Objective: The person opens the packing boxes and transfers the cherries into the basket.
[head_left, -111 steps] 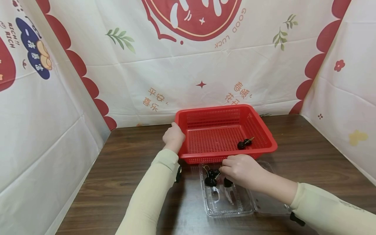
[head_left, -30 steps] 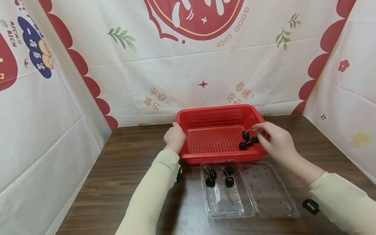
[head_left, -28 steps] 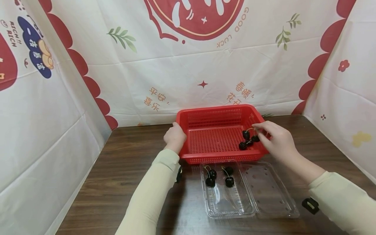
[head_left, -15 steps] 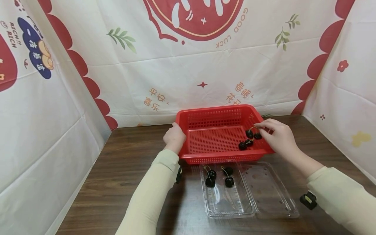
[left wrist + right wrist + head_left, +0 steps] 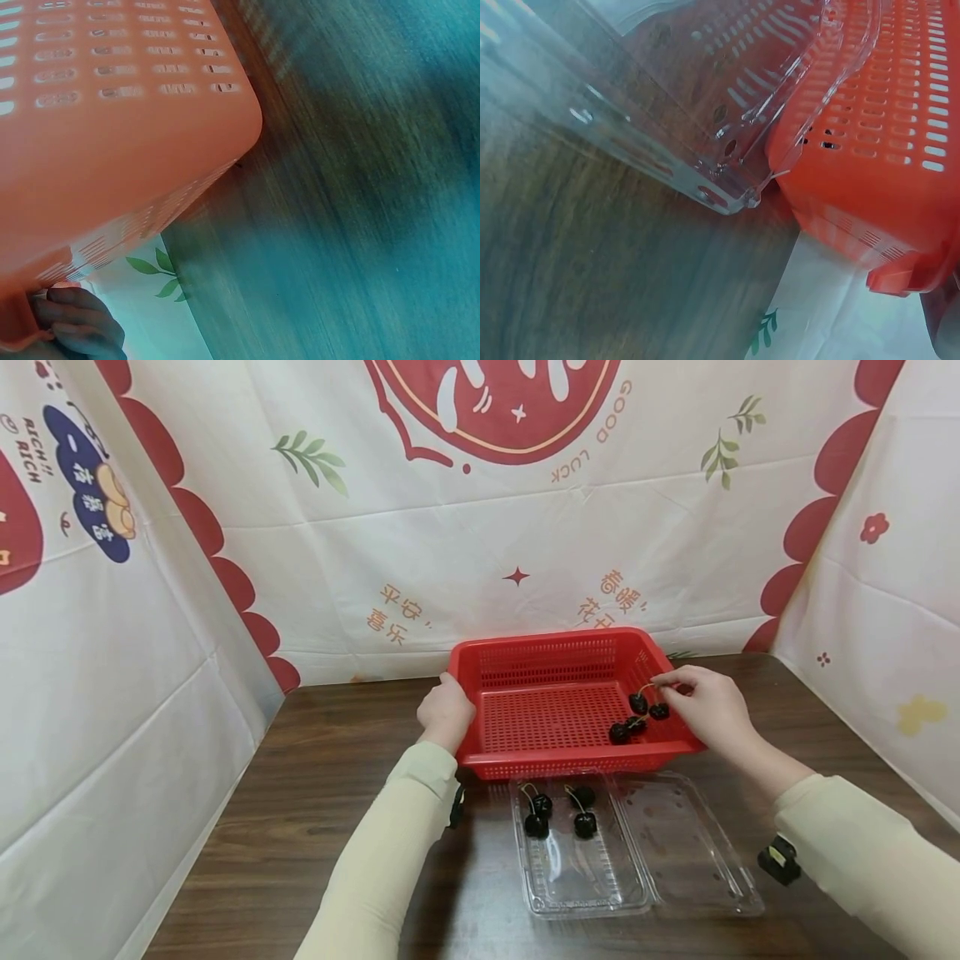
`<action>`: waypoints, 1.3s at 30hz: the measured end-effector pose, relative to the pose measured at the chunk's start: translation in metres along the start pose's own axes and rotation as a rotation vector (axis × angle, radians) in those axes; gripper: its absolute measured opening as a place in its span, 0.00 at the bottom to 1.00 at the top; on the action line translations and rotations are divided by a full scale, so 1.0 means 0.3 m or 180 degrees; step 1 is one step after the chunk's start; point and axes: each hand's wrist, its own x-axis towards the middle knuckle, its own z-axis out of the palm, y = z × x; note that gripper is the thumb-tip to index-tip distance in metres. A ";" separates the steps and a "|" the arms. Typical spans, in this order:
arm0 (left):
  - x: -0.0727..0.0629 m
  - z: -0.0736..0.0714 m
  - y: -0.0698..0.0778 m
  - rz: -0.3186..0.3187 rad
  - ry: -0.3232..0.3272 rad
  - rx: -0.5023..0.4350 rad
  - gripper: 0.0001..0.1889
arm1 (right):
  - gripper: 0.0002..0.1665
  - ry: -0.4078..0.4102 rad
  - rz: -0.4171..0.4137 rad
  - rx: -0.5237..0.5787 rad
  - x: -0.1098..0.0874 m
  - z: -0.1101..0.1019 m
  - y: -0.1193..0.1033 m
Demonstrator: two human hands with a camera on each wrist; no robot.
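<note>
Left hand point(image 5: 446, 710) grips red basket point(image 5: 532, 718), right hand point(image 5: 708, 703) pinches cherry stems point(image 5: 647, 686) at its right end, four cherries point(image 5: 585, 824) in clear container point(image 5: 581, 881) (lid point(image 5: 693, 852) open).

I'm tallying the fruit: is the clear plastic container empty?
No, four dark cherries with stems lie inside the clear plastic container, toward its far end.

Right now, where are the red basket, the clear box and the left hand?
Red basket point(image 5: 543, 718): head view, bare floor.
Clear box point(image 5: 577, 872): head view, bare floor.
Left hand point(image 5: 446, 710): head view, its back.
</note>
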 end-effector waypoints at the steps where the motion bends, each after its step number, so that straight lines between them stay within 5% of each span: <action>1: 0.000 0.000 0.000 -0.0003 0.0001 0.0001 0.29 | 0.09 -0.0015 0.0007 -0.0008 0.004 0.002 0.003; 39: 0.005 -0.002 0.002 -0.0017 -0.0083 0.0044 0.33 | 0.12 -0.0671 0.0064 -0.0230 0.096 0.068 0.014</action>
